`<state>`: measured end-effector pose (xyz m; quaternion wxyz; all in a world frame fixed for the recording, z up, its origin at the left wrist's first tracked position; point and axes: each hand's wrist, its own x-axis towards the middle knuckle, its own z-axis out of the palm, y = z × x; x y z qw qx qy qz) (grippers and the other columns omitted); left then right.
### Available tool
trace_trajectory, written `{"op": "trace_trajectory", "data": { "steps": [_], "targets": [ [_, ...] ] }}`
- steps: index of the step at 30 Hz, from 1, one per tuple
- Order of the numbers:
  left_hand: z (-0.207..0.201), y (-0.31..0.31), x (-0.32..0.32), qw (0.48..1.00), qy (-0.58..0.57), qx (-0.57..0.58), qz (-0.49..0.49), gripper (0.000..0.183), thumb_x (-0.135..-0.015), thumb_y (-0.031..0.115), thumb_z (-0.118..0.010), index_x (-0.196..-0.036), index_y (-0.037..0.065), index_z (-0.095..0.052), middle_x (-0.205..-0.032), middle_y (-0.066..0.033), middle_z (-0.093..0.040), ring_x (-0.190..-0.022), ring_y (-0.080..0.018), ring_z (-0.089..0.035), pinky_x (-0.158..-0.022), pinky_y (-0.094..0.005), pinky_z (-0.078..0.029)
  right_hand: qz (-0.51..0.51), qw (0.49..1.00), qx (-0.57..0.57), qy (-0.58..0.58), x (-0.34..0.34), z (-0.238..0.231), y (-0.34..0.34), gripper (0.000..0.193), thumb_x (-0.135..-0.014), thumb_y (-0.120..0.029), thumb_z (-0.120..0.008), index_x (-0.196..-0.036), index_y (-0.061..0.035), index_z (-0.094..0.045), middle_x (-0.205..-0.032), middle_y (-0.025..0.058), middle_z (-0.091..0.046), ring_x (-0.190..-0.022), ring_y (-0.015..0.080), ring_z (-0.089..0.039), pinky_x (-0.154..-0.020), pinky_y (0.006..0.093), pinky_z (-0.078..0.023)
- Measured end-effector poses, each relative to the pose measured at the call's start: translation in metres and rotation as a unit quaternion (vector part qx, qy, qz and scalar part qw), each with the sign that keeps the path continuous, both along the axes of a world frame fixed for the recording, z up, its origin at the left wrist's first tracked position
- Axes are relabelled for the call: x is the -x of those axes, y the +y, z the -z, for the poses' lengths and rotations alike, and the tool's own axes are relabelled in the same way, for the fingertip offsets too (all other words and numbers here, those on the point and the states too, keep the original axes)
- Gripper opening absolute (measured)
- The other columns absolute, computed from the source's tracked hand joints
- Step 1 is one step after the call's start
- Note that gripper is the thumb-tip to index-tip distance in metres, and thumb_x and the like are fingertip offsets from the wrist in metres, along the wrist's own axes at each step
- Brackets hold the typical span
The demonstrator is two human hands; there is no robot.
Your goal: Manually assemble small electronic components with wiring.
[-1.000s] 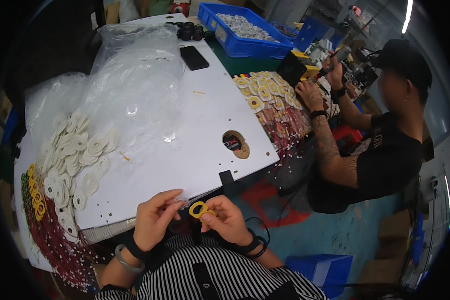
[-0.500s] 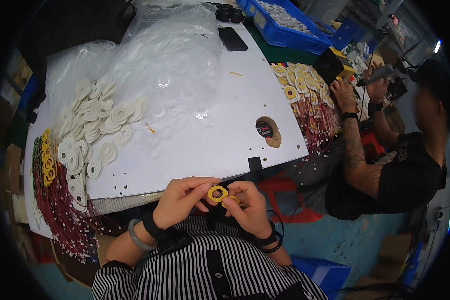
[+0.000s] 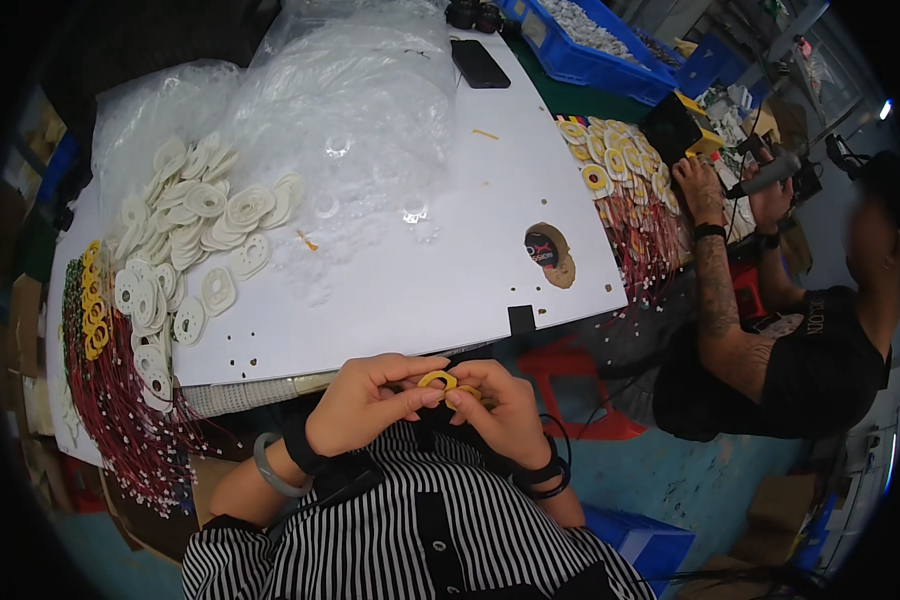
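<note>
Pinching w/ thumb & fingers, the L hand [image 3: 362, 405] is clamped on 1 yellow ring [image 3: 438, 375], held in front of the striped shirt [image 3: 370, 530], by the table's near edge. R hand [image 3: 507, 408], close beside, has thumb & fingers clamped on a 2nd yellow ring [image 3: 465, 393], mostly hidden. 2 rings total btwn the hands. L wrist: 1 black band [image 3: 301, 445] + 1 grey bangle [image 3: 273, 467].

Beyond: 1 white table [image 3: 400, 310] w/ 1 hole near its R corner, a round black thing [image 3: 541, 250] showing in it; 1 black patch [image 3: 521, 319] at the edge; 2 small orange scraps [image 3: 308, 243], well apart. To the L, a heap of white discs [image 3: 185, 225], dozens, too overlapped to count; next to it several yellow rings in a row on red wires [image 3: 120, 420]. Behind: approx 2 clear bags [image 3: 350, 120], 1 phone [image 3: 481, 64].

Far R: 1 blue tray [image 3: 590, 72] of small white bits, 1 pile of yellow-&-white discs [image 3: 618, 160], 1 co-worker [image 3: 770, 360] w/ 2 hands over that side, 1 red stool [image 3: 570, 395], 1 blue box [image 3: 642, 535] on the floor.
</note>
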<state>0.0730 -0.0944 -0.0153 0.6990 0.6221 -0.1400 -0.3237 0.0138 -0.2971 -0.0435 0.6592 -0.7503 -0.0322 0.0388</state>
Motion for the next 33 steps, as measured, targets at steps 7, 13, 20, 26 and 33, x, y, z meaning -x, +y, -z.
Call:
{"op": "trace_trajectory", "data": {
  "steps": [7, 13, 20, 26, 33],
  "targets": [
    [0.001, 0.004, 0.005, 0.998, 0.002, -0.036, -0.054, 0.027, -0.092, 0.011, -0.063, -0.118, 0.004, -0.066, -0.097, -0.0088, -0.070, -0.079, -0.0101, -0.066, -0.068, -0.0210, -0.055, -0.006, 0.998, -0.017, -0.055, -0.003, 0.001, 0.009, 0.025, -0.090, -0.008, -0.065, -0.113, 0.0004, -0.058, -0.091, 0.0099, -0.071, -0.075, 0.0111, -0.068, -0.065, 0.0213, -0.053],
    [-0.001, 0.003, 0.003, 0.988, -0.135, -0.052, -0.054, 0.025, -0.092, 0.008, -0.062, -0.116, 0.003, -0.066, -0.093, -0.0086, -0.069, -0.078, -0.0100, -0.066, -0.069, -0.0219, -0.056, 0.016, 0.997, -0.066, -0.022, -0.004, 0.000, 0.014, 0.024, -0.089, -0.002, -0.064, -0.113, 0.0030, -0.060, -0.093, 0.0116, -0.071, -0.084, 0.0132, -0.069, -0.072, 0.0235, -0.054],
    [-0.008, 0.021, -0.004, 0.979, -0.179, -0.061, -0.075, 0.025, -0.091, 0.015, -0.063, -0.113, 0.005, -0.067, -0.091, -0.0113, -0.070, -0.078, -0.0188, -0.066, -0.070, -0.0279, -0.052, -0.025, 0.991, -0.133, -0.008, -0.024, -0.002, 0.029, 0.021, -0.090, 0.001, -0.062, -0.110, 0.0048, -0.058, -0.095, 0.0129, -0.069, -0.084, 0.0154, -0.068, -0.073, 0.0249, -0.055],
    [-0.016, 0.044, 0.006, 0.957, -0.256, -0.107, -0.081, 0.031, -0.091, 0.015, -0.063, -0.121, 0.008, -0.064, -0.094, -0.0109, -0.069, -0.085, -0.0203, -0.067, -0.076, -0.0301, -0.052, -0.030, 0.988, -0.138, -0.061, -0.028, 0.007, 0.047, 0.020, -0.089, 0.004, -0.061, -0.108, 0.0062, -0.055, -0.092, 0.0136, -0.067, -0.079, 0.0165, -0.067, -0.073, 0.0280, -0.057],
    [-0.001, 0.042, 0.024, 0.932, -0.312, -0.064, -0.176, 0.022, -0.081, 0.004, -0.062, -0.102, -0.003, -0.064, -0.079, -0.0161, -0.067, -0.069, -0.0250, -0.064, -0.065, -0.0331, -0.050, -0.160, 0.985, -0.058, -0.042, -0.029, 0.009, 0.038, 0.025, -0.096, -0.016, -0.058, -0.116, 0.0005, -0.058, -0.087, 0.0086, -0.066, -0.068, 0.0116, -0.059, -0.061, 0.0244, -0.048]
  ]
}}
